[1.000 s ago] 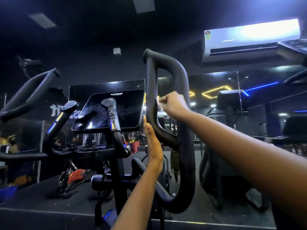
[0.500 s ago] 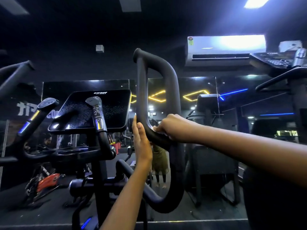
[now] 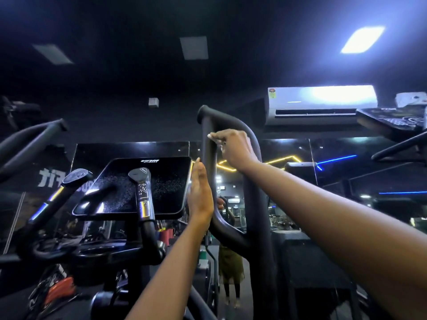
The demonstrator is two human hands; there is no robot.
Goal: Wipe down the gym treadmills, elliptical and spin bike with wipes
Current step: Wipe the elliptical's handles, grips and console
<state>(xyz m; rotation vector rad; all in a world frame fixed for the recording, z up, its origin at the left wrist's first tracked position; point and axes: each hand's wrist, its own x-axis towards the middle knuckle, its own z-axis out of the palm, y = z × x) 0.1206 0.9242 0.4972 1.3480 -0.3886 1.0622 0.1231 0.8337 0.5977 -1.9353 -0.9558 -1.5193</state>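
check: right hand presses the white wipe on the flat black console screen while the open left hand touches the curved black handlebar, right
Not the console screen: head view shows the right hand pressing the white wipe on the curved black handlebar.

Wall AC (image 3: 321, 103) below ceiling light (image 3: 361, 40)

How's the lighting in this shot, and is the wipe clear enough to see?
Head view: dim and blue-tinted, the ceiling light and air conditioner front blown out; wide-angle distortion bends the edges; the looped handle reads nearly black; the wipe in the right hand shows only as small white slivers.
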